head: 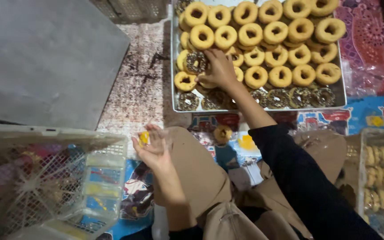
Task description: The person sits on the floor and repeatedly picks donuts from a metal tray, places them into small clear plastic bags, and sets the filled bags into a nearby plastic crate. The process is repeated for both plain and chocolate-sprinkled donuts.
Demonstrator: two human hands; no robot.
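Right hand [218, 69] fingers close on a doughnut [207, 82] near the tray's [173, 66] left rim; left hand [152, 146] open, cradling clear wrap [144, 138]

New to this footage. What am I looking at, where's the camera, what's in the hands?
There is no machine, just a person's two bare hands filmed by a head-worn camera looking down, the single view. The right hand reaches into a metal tray of ring donuts, some plain, some chocolate-topped with sprinkles, and touches the donuts there. The left hand is open, palm up, holding a thin clear bag with a bit of yellow on it. White plastic crates stand at both sides, on a colourful mat.
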